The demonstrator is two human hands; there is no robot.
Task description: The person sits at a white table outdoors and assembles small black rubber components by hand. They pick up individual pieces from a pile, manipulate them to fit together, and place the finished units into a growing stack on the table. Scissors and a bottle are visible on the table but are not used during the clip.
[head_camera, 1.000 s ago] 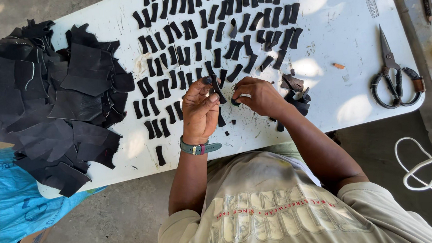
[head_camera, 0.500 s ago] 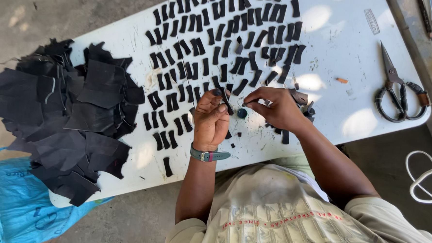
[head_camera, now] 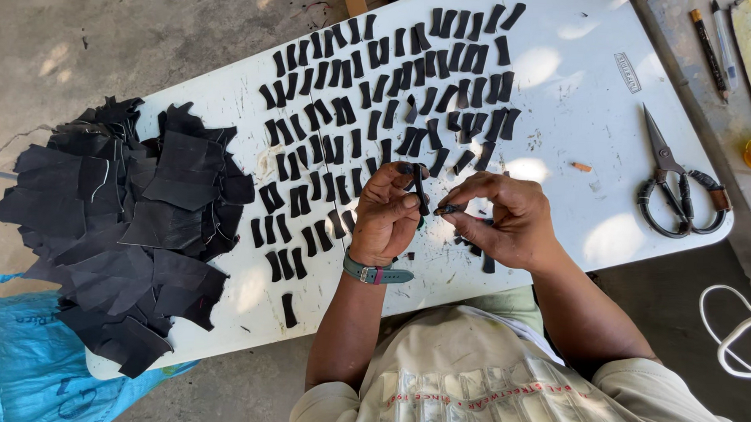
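table [head_camera: 565,118] of white plastic carries everything, and it lies under both hands. heap of black offcuts [head_camera: 130,226] covers its end far beyond the left hand's knuckles, and a blue bag [head_camera: 14,364] hangs below that heap. rows of small black strips [head_camera: 380,110] are laid out just past the fingertips, on the far side from the person. scissors [head_camera: 676,195] rest closed, well apart from the right hand, on its outer side.

left hand [head_camera: 388,216] holds one black strip [head_camera: 419,188] upright; thumb and curled fingers are pressed together around its lower part. right hand [head_camera: 498,216] meets it close, the thumb and first finger pinching a small dark piece [head_camera: 447,209] whose tip points at the strip. a few loose strips lie under the right palm.

i judge the step in hand is working on this single strip, held between both hands above the table. the next move seems to call for a steady left grip and fine guiding by the right fingertips, because the two pieces are nearly touching.
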